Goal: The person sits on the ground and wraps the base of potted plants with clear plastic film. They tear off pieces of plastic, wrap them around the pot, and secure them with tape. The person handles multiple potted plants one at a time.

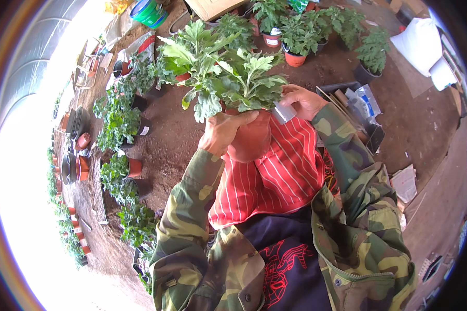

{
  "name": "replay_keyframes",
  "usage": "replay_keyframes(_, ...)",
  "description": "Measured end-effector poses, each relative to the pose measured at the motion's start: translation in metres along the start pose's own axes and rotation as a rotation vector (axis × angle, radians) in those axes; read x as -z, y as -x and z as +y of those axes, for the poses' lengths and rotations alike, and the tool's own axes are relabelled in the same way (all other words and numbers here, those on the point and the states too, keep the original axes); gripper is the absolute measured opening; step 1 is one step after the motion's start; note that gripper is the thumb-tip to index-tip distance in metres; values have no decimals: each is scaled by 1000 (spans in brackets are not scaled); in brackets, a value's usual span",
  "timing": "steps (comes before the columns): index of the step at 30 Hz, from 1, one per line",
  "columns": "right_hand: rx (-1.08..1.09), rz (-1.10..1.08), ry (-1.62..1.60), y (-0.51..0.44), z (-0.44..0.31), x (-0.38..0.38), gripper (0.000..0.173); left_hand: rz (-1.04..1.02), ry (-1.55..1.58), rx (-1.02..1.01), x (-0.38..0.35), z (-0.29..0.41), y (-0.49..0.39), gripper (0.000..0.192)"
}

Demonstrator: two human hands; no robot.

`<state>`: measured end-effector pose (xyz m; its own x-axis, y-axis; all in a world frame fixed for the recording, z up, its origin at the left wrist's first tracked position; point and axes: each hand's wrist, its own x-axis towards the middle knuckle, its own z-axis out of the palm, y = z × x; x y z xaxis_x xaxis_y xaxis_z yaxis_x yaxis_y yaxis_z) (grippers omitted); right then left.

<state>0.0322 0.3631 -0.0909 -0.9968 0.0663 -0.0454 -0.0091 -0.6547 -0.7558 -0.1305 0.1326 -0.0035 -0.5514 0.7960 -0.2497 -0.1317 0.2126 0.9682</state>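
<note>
A terracotta-coloured plastic pot (250,142) rests at my lap, against a red cloth with white stripes (292,171). From it grows a leafy plant (233,77) with broad lobed leaves, much like a chrysanthemum. My left hand (225,130) grips the pot's rim, thumb laid across the front. Over at the right of the rim, my right hand (302,102) pinches a small pale, shiny strip (284,112) beside the lowest leaves. Foliage hides the soil and most of the far rim.
Potted plants (128,167) stand in a row on my left, and more pots (295,58) stand ahead. To the right, a dark tray (375,136) holds packets and flat pieces on the dirt floor (424,120). A white sack (418,46) lies farther right; a green bucket (150,13) sits far left.
</note>
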Motion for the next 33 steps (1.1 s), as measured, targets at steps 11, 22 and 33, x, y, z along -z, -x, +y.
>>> replay_keyframes(11,107,305,165,26,34,-20,51,-83,81,-29,-4,6,-1,78)
replay_keyframes(22,606,950,985,48,85,-88,66,-49,-11,-24,-2,4,-1,50)
replay_keyframes(33,861,1036,1227,36,51,-101,55,-35,14,-72,-4,-6,-5,54)
